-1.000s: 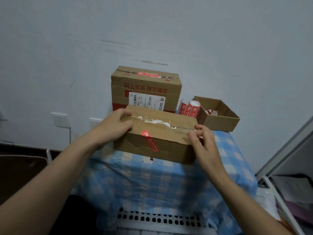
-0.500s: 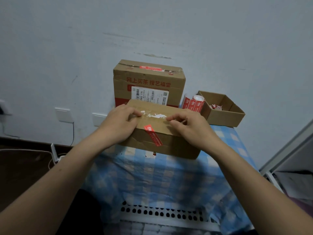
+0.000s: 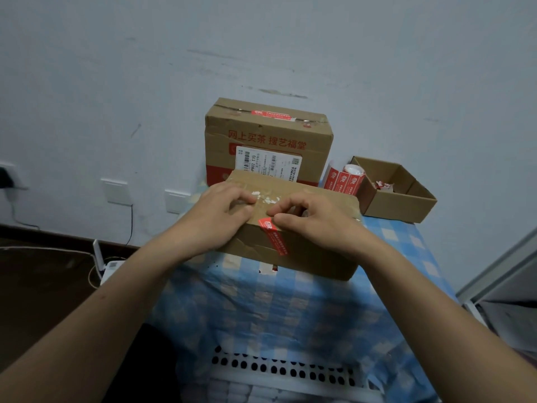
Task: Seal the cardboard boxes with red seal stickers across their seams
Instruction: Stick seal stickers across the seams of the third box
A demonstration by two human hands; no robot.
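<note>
Left hand (image 3: 220, 212) curled, pressing box (image 3: 305, 257); right hand (image 3: 316, 222) thumb on sticker (image 3: 277, 239), pinch unclear.

Blue checked tablecloth (image 3: 290, 309), white perforated crate (image 3: 284, 373) under it, wall plates (image 3: 117, 192) (one with a cable (image 3: 131, 225)) — scuffed pale wall (image 3: 261, 39).

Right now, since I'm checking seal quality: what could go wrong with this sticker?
1. The red seal sticker runs slanted down the front box's face; only its top end, by the right hand's thumb, reaches the top, so it may miss the seam.
2. Torn white residue along that seam could weaken adhesion there.
3. The left hand holds one end only; the box might shift under pressing.
</note>
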